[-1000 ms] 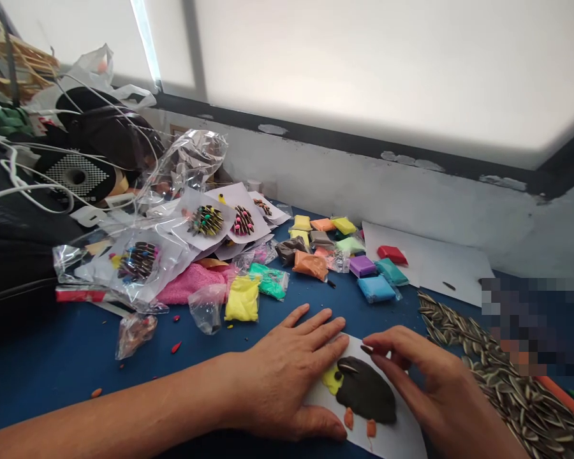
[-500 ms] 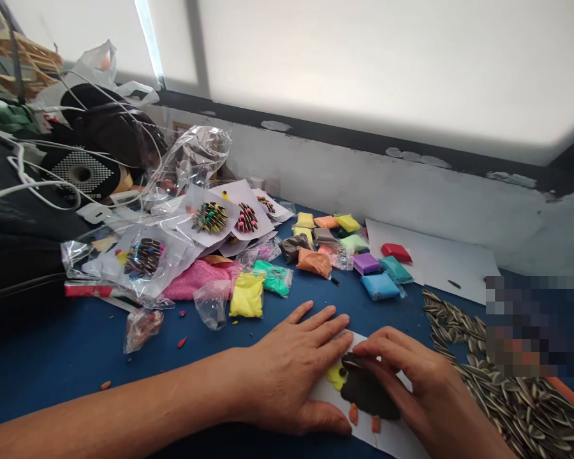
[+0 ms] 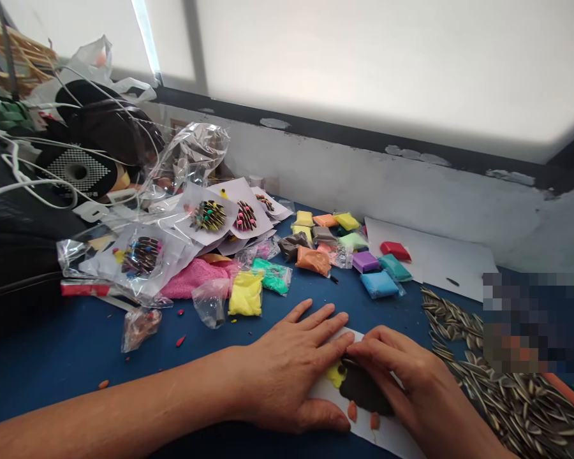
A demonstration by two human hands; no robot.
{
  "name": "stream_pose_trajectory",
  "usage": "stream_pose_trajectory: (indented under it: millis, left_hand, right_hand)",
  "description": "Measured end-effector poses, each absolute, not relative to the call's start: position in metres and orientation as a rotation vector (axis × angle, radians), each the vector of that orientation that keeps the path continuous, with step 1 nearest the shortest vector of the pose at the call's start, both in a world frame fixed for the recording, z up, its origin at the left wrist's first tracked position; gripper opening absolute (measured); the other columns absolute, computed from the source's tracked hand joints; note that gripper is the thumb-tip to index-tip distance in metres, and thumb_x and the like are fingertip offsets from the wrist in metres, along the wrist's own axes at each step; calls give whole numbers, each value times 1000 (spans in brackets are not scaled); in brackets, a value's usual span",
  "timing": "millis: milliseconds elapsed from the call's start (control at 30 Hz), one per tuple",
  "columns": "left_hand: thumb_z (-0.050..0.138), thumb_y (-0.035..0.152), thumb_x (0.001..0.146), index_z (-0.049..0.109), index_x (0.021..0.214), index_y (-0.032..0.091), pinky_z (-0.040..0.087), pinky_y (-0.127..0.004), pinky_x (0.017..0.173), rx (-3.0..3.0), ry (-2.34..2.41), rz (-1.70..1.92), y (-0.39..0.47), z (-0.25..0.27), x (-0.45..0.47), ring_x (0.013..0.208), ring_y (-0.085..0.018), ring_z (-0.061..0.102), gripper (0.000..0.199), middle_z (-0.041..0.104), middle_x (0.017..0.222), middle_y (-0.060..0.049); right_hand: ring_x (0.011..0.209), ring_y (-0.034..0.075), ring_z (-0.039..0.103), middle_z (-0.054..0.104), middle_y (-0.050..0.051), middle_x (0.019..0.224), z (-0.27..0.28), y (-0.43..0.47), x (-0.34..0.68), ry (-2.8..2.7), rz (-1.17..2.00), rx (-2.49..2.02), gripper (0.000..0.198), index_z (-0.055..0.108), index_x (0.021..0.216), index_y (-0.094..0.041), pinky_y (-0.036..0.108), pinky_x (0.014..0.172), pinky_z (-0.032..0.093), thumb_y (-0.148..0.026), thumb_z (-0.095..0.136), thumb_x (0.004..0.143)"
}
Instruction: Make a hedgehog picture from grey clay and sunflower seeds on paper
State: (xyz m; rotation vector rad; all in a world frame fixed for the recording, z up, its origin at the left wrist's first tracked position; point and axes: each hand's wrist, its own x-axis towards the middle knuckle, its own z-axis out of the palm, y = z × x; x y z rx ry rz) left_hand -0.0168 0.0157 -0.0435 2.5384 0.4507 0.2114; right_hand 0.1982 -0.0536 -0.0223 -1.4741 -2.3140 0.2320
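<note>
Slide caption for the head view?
Left hand spread partly over white paper, right hand at the dark clay shape, striped seeds piled alongside.

just the one view here, a head cam looking forward and down over the blue table [image 3: 67, 347]; it's close in, so the left hand [image 3: 296, 370] and right hand [image 3: 397, 370] come out big, low in the shot and right of centre; past the table it takes in the white wall [image 3: 316, 178] and bright window panel [image 3: 363, 70]; the dark window frame [image 3: 325, 132] slopes down to the right
</note>
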Motion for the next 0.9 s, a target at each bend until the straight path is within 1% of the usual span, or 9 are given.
stream_pose_trajectory:
  millis: [167, 433, 533, 633, 700, 767, 800, 833, 900]
  left_hand:
    - [52, 63, 94, 26, 156, 16, 0, -54, 122, 2549, 431, 212, 16, -44, -17, 151, -33, 7, 82, 16, 162, -17]
    - [53, 64, 93, 28, 155, 16, 5, -56, 121, 2547, 432, 245, 15, -42, -17, 150, -35, 11, 83, 19, 162, -18]
    - [54, 64, 92, 29, 155, 17, 6, -56, 121, 2544, 436, 260, 15, -43, -17, 150, -35, 12, 82, 20, 161, -17]
    - [55, 64, 92, 29, 155, 17, 7, -57, 121, 2537, 436, 266, 15, -42, -17, 150, -35, 14, 83, 21, 161, -17]
    - [54, 65, 92, 30, 155, 16, 6, -56, 121, 2528, 435, 273, 15, -41, -17, 150, -35, 14, 83, 21, 161, -17]
    - [53, 66, 91, 32, 154, 14, 4, -55, 122, 2515, 443, 271, 15, -40, -18, 150, -34, 14, 84, 20, 161, -16]
    - [53, 66, 92, 32, 154, 14, 4, -54, 122, 2508, 448, 266, 15, -40, -18, 150, -33, 14, 84, 20, 161, -16]
    - [53, 65, 92, 31, 154, 13, 3, -53, 122, 2501, 452, 258, 15, -40, -18, 150, -33, 13, 84, 20, 161, -15]
    - [52, 65, 92, 29, 155, 13, 1, -51, 122, 2492, 454, 245, 15, -40, -18, 151, -32, 12, 85, 19, 162, -14]
  right_hand:
    - [67, 11, 62, 63, 0, 79, -23, -52, 197, -2350, 248, -1524, 23, 70, 93, -27, 19, 58, 49, -19, 48, 96]
    - [70, 11, 63, 64, 0, 80, -23, -52, 196, -2379, 259, -1566, 26, 70, 93, -27, 19, 61, 50, -19, 45, 98]
    - [74, 12, 65, 66, 2, 86, -19, -51, 194, -2377, 231, -1544, 27, 70, 95, -27, 21, 64, 53, -20, 44, 97]
    - [75, 12, 68, 68, 2, 88, -11, -52, 199, -2340, 107, -1517, 24, 70, 97, -26, 21, 65, 54, -22, 46, 97]
    - [76, 13, 70, 72, 2, 87, -6, -53, 210, -2270, -71, -1536, 23, 69, 98, -25, 22, 65, 55, -24, 46, 96]
    - [80, 17, 74, 76, 4, 92, -3, -57, 226, -2191, -278, -1612, 26, 69, 102, -24, 26, 68, 57, -28, 44, 97]
    - [79, 19, 75, 77, 4, 93, -3, -59, 236, -2159, -364, -1701, 29, 70, 104, -24, 29, 66, 57, -33, 44, 97]
    - [75, 21, 75, 78, 3, 91, -3, -61, 246, -2112, -450, -1833, 32, 70, 107, -25, 30, 60, 57, -37, 42, 97]
    - [57, 25, 72, 76, 6, 77, -4, -64, 264, -2050, -507, -1948, 34, 71, 104, -22, 32, 41, 49, -40, 43, 95]
